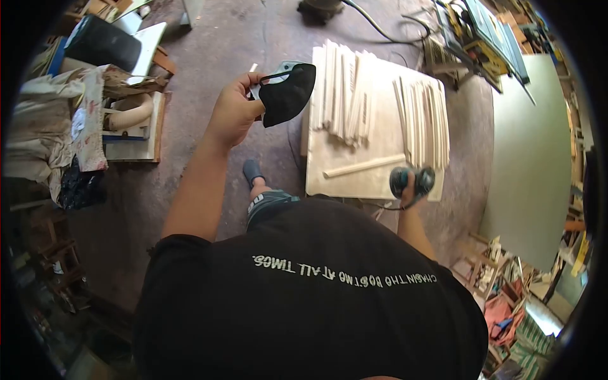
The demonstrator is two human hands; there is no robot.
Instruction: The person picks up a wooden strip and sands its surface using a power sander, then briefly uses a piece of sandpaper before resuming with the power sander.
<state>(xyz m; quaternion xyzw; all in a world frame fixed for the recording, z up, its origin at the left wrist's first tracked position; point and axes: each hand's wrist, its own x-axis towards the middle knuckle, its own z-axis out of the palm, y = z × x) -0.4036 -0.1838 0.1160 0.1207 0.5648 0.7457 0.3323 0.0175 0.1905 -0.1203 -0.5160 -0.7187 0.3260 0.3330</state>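
Observation:
In my raised left hand (237, 109) I pinch a black face mask (288, 98) between thumb and fingers, up in front of me over the floor. A pale, light-coloured part shows behind its upper edge. Lower down on the right, my right hand (408, 187) is wrapped round a dark teal power sander (421, 183) at the near edge of a low worktable (373, 182). Just beyond the sander, a single wooden strip (364, 166) lies aslant. Two groups of pale wooden strips, one on the left (345, 95) and one on the right (427, 120), lie on the tabletop.
A table saw (484, 41) stands at the far right, beside a large greenish panel (529, 158). A black cable (380, 31) runs across the concrete floor (209, 57). Cloth (44, 120) and a board-mounted curved pipe (130, 115) are at left; wood scraps (491, 266) lie lower right.

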